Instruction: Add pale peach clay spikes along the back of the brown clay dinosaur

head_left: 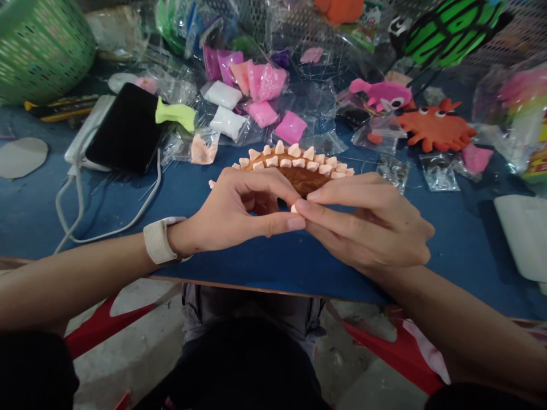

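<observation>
My left hand (252,208) pinches a small pale piece of modelling clay (294,209) between thumb and forefinger. My right hand (367,219) meets it from the other side, its fingertips closed at the same piece. Behind both hands sits a brown clay model (305,179) edged with two rows of pale pointed clay pieces (294,150); its near part is hidden by my hands. An opened packet of peach-coloured clay (204,149) lies beyond my left hand.
Bagged pink clay (290,126) and white clay (228,122) lie behind the model. An orange crab figure (440,126) is at right, a black phone (128,128) with a white cable (141,208) at left, and a green basket (43,51) far left. The blue table's edge (256,287) is close to me.
</observation>
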`<state>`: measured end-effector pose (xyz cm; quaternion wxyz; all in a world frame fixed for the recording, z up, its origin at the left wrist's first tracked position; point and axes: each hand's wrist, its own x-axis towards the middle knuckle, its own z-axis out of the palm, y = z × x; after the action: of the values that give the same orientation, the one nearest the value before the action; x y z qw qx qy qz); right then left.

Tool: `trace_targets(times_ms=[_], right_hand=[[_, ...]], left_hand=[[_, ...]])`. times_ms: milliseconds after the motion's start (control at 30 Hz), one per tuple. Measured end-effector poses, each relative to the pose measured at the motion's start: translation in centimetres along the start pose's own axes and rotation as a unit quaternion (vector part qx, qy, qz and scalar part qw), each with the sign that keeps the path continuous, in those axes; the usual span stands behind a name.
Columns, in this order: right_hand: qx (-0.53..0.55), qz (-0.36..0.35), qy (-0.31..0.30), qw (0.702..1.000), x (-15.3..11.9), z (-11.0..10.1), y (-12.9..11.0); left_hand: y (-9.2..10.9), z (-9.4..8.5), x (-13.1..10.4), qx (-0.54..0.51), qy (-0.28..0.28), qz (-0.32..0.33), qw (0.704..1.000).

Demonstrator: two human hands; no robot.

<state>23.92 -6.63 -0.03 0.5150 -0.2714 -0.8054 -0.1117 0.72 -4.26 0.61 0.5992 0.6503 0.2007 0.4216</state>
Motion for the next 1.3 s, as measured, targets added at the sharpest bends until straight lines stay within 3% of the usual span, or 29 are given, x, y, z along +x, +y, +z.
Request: trace_targets(times_ms=[200, 333, 633, 1000, 1300], right_hand=[[0.007, 0.0, 0.014, 1.0, 0.08, 0.38, 0.04], [0.04, -0.04, 0.047, 0.997, 0.5, 0.62, 0.07], [0.009, -0.035, 0.01, 0.999, 0.5, 0.19, 0.09], [0.008, -0.021, 0.037, 0.999, 0.56, 0.44, 0.58], [0.045, 0.016, 0.042, 0.998, 0.08, 0.51, -0.17]], left_hand=[[0.24, -0.04, -0.02, -0.014, -0.004, -0.022, 1.0], [0.51, 0.08, 0.11, -0.045, -0.011, -0.017, 0.999], [0.54, 0.14, 0.24, -0.049, -0.005, -0.026, 0.998], [0.16, -0.05, 0.06, -0.09, -0.003, -0.052, 0.995], [0.03, -0.19, 0.3, -0.181, -0.071, -0.076, 0.978]])
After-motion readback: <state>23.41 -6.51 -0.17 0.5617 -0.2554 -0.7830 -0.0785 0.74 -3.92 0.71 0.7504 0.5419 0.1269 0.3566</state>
